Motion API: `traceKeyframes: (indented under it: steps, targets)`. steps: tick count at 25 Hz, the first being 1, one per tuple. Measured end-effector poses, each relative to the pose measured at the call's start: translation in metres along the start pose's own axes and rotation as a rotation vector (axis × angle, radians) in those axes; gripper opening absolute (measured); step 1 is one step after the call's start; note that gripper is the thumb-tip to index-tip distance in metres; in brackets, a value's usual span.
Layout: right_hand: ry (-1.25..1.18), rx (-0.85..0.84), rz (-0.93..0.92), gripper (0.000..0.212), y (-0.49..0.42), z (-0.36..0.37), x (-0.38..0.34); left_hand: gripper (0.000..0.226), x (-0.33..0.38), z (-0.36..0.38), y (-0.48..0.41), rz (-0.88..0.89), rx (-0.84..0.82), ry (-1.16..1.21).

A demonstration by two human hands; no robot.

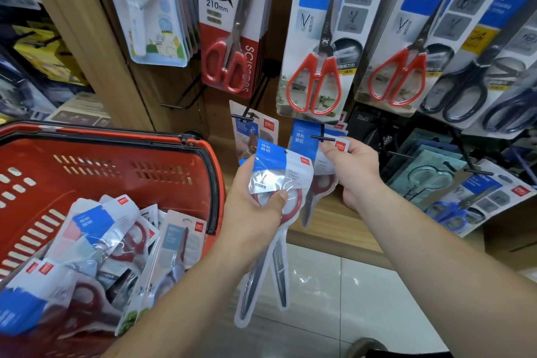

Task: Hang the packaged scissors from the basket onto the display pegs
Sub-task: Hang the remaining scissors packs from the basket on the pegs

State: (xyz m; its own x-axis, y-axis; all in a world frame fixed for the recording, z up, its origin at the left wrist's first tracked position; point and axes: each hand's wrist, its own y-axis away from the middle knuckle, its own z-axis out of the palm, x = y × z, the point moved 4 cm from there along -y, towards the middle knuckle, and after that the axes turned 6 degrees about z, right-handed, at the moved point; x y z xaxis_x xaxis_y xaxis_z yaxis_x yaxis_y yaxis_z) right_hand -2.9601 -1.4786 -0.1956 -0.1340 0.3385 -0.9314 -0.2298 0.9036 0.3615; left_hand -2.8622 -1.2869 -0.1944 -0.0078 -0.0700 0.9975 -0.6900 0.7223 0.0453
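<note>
My left hand [255,206] grips packaged scissors [279,183] with a blue-and-white card and red handles, blades pointing down; a second pack seems to lie behind the first. My right hand [351,168] pinches the top of another packaged pair [322,183] at the black display peg [322,138], where its blue card top sits at the peg's tip. The red basket [186,183] at lower left holds several more packs [98,241] of the same scissors.
Larger scissors packs [319,38] hang on pegs above. An empty black peg [186,96] juts out left of centre, another peg [247,116] carries a pack beside my left hand. Teal and blue packs [436,183] lie at lower right. A wooden shelf edge [328,227] and tiled floor sit below.
</note>
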Motion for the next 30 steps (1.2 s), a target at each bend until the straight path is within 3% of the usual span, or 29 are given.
traceKeyframes:
  steps: [4, 6, 8, 10, 13, 18, 20, 22, 24, 30]
  targets:
    - [0.053, 0.035, -0.018, 0.007, -0.001, -0.003, -0.005, 0.065, 0.000, -0.001, -0.001, 0.017, -0.016, 0.013]
    - [0.094, 0.168, -0.046, 0.008, -0.003, -0.017, -0.005, 0.065, 0.001, 0.000, -0.001, 0.016, -0.028, 0.035]
    - [0.259, 0.243, -0.097, 0.023, 0.003, -0.026, -0.001, 0.065, 0.000, 0.002, -0.003, 0.021, -0.037, 0.034]
    - [0.256, 0.028, -0.003, 0.025, 0.015, -0.016, 0.016, 0.062, 0.001, 0.005, -0.003, 0.039, -0.042, 0.032]
    - [0.011, -0.414, 0.260, 0.023, 0.043, 0.004, 0.026, 0.058, 0.002, 0.008, -0.002, 0.068, -0.049, 0.062]
    - [-0.075, -0.595, 0.217, 0.031, 0.054, -0.005, 0.015, 0.057, 0.004, 0.009, 0.001, 0.041, -0.186, 0.179]
    - [-0.033, -0.543, 0.193, 0.025, 0.053, -0.008, 0.020, 0.058, 0.004, 0.008, 0.002, 0.027, -0.198, 0.196]
    - [0.005, -0.425, 0.147, 0.008, 0.048, -0.015, 0.018, 0.054, 0.001, 0.000, -0.003, 0.051, -0.066, 0.174]
    - [0.006, -0.278, 0.122, 0.011, 0.039, -0.026, 0.015, 0.053, -0.002, -0.009, -0.005, 0.058, 0.062, 0.098]
    - [0.005, -0.122, 0.035, 0.012, 0.032, -0.026, 0.006, 0.056, -0.005, -0.003, 0.003, 0.033, 0.033, 0.020]
